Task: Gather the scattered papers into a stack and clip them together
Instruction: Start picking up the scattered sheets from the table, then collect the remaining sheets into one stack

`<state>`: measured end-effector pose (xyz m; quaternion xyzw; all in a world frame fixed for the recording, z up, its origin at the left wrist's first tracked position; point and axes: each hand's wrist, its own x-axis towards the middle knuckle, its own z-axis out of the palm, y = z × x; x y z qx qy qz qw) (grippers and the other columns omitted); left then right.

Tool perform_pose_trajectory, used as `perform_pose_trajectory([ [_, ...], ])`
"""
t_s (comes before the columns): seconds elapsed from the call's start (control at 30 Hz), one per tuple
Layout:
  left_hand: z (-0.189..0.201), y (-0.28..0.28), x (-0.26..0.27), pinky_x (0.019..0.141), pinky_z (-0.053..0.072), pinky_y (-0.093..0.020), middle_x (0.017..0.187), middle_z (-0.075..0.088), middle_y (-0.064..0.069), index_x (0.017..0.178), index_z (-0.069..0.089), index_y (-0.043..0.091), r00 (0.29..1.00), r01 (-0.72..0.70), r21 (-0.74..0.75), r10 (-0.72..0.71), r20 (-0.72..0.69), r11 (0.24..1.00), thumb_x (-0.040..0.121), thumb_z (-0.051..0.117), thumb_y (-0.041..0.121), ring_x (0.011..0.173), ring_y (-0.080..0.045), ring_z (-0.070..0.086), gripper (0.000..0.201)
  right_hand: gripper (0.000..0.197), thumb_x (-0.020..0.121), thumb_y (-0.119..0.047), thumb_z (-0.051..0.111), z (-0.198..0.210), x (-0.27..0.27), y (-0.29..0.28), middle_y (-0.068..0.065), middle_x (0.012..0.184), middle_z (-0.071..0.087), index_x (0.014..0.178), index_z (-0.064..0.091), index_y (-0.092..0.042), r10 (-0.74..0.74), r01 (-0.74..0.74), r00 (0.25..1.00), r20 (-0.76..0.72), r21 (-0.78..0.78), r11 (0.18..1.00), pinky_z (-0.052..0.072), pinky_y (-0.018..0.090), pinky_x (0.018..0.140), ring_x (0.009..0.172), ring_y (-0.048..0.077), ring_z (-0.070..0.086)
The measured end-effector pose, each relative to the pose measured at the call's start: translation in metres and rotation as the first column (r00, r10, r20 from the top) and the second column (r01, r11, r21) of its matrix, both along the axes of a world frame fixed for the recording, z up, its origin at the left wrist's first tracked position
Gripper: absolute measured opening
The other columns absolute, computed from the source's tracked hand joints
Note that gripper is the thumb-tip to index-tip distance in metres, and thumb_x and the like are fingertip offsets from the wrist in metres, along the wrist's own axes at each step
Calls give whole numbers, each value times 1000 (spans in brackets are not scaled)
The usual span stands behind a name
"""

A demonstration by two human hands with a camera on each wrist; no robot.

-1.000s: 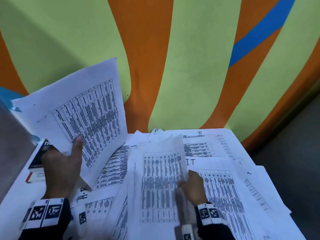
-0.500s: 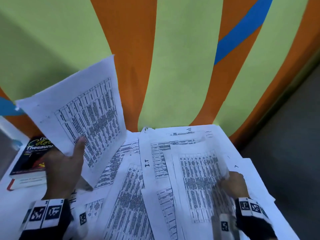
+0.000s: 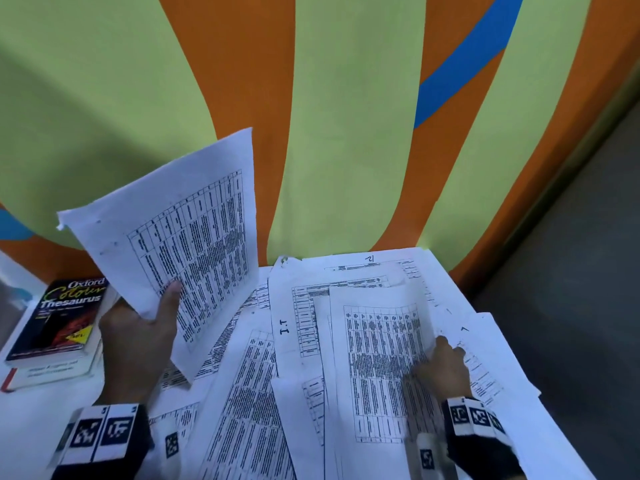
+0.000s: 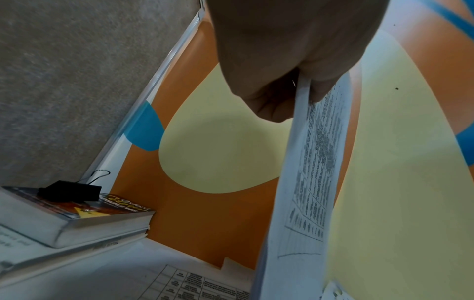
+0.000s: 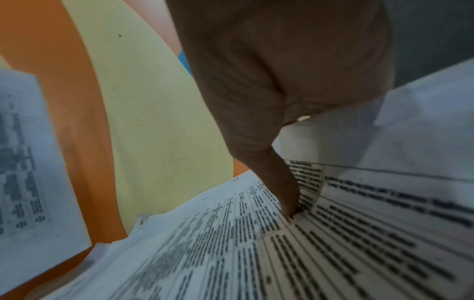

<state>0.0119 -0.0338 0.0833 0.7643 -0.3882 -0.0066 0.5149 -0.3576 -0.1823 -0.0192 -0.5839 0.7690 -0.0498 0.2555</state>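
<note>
My left hand (image 3: 162, 306) holds a bundle of printed sheets (image 3: 187, 220) upright above the table's left side, thumb across the front; the left wrist view shows the hand (image 4: 295, 85) pinching the bundle (image 4: 307, 162) edge-on. Several more printed sheets (image 3: 249, 393) lie overlapping across the table. My right hand (image 3: 440, 362) pinches the right edge of one table-printed sheet (image 3: 377, 358), which curls up there; in the right wrist view the thumb (image 5: 287, 192) presses on that sheet (image 5: 333, 253). A black binder clip (image 4: 69, 191) lies on a book.
A dark Oxford thesaurus (image 3: 62, 317) sits on another book at the table's left edge. An orange, green and blue wall (image 3: 346, 133) stands right behind the table. Grey floor (image 3: 571, 306) lies beyond the table's right edge.
My right hand has moved from the middle of the pile to its right side, taking a sheet along. The left hand still holds its bundle upright in the same place.
</note>
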Motion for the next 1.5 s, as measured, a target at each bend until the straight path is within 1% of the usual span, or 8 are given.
perform_pose_trajectory([
  [0.13,-3,-1,1,45,27,3,75,61,-42,82,50,-29,1000,-11,-7,11,14,1000,86,61,36,55,-37,62,66,42,81,-11,65,-7,-1,-11,23,112,59,114,42,2,-37,37,997,74,-6,999,55,44,85,99,39,62],
  [0.3,2,3,3,47,33,-1,73,62,-35,80,54,-18,999,10,-84,-13,-39,996,86,64,29,43,9,49,49,20,83,-15,65,-6,3,-10,14,87,69,96,63,1,50,-40,986,162,-63,997,59,39,70,76,28,67],
  [0.47,-6,1,3,49,39,-15,56,56,-14,63,51,3,997,57,-50,-59,-46,997,81,61,40,52,-23,56,43,18,72,-11,78,56,-19,-3,10,83,73,87,69,-8,218,-130,928,301,-286,949,48,34,65,79,29,67],
  [0.77,14,-24,-17,52,42,-21,65,64,-5,72,65,12,925,271,-90,-285,-250,958,82,62,34,57,-10,57,25,44,50,-20,92,176,11,-21,18,85,74,86,73,-3,294,-227,241,925,-241,944,59,41,66,71,28,70],
  [0.97,22,-27,-37,79,58,-31,103,75,4,108,70,13,722,482,-167,-498,-481,860,89,59,43,95,-14,71,37,76,56,-28,90,139,68,-33,24,116,64,114,59,10,139,-252,188,972,-89,964,42,53,101,106,37,59],
  [1.13,19,-23,-43,76,58,-41,99,76,-10,96,76,22,552,550,-199,-532,-642,811,58,77,59,90,-28,72,54,47,69,-16,75,111,94,-24,14,108,70,110,63,4,95,-294,194,976,-34,955,46,38,98,101,23,64],
  [1.27,17,-20,-44,97,47,-46,118,70,-6,114,69,24,355,450,-322,-498,-792,833,88,37,67,111,-25,66,60,63,55,-29,90,105,102,-23,11,109,73,108,66,-5,242,-169,238,941,-205,964,53,36,88,104,28,67],
  [1.5,30,-29,-45,82,56,-33,95,76,6,99,70,14,783,286,-364,-435,-444,887,74,71,22,90,-13,72,26,72,71,0,79,141,119,-14,1,126,64,134,46,-17,542,-18,299,785,-563,826,52,31,92,114,14,62],
])
